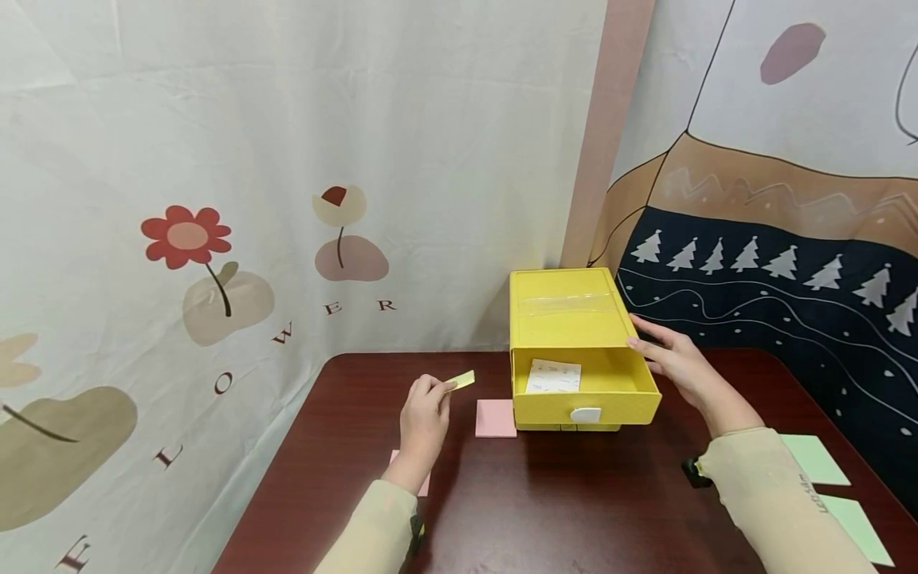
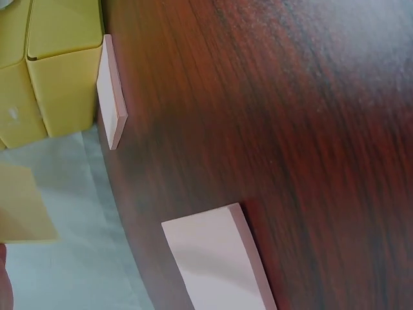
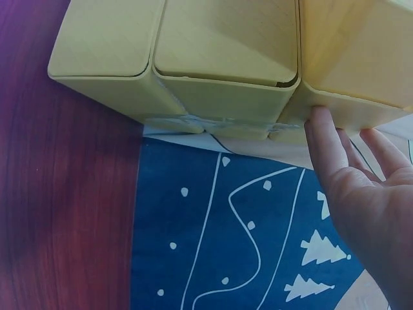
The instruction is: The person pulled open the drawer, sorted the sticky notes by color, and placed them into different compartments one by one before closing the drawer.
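Note:
In the head view a yellow drawer box point(image 1: 562, 307) stands at the back of the table, its top drawer point(image 1: 610, 409) pulled out. A white printed paper point(image 1: 554, 376) lies inside that drawer. My left hand point(image 1: 423, 418), to the left of the box, pinches a small yellow sticky note point(image 1: 461, 380) above the table; the same yellow note point(image 2: 26, 206) fills the left edge of the left wrist view. Against the box's right side rests my right hand point(image 1: 677, 367), and the right wrist view shows its fairly straight fingers point(image 3: 326, 139) touching the upper part.
Beside the box lies a pink sticky-note pad point(image 1: 496, 418); another pink pad point(image 2: 216, 261) is partly under my left wrist. Two light green pads point(image 1: 816, 460) lie at the table's right edge, partly behind my sleeve. A printed curtain point(image 1: 430, 159) hangs behind the table.

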Available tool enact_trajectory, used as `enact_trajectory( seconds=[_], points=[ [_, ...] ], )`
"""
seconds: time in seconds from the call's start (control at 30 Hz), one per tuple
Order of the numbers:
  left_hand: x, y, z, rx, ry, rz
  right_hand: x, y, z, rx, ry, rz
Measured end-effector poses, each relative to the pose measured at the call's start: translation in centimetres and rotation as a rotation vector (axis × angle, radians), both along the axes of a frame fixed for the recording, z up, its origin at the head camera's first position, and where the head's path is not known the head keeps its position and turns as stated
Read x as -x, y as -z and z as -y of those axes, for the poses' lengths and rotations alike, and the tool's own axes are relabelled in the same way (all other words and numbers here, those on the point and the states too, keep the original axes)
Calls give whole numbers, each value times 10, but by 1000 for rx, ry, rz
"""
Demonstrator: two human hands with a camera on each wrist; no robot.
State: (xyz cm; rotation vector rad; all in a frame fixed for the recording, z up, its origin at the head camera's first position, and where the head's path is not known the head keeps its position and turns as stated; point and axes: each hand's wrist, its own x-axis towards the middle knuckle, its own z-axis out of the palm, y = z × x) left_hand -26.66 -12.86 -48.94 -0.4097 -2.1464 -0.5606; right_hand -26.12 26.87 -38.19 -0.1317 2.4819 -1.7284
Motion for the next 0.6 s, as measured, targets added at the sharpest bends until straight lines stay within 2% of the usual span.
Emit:
enact_trajectory(
  seconds=[0.1,0.27,0.6],
  points=[
    [0,-1,1,28,23,-48,0,0,0,-1,-1,-4],
    [-1,-5,2,56,43,-80,-1,0,0,2,-2,-2],
    [-2,-16,3,55,70,-147,-2,-1,1,18,-4,6]
  ],
)
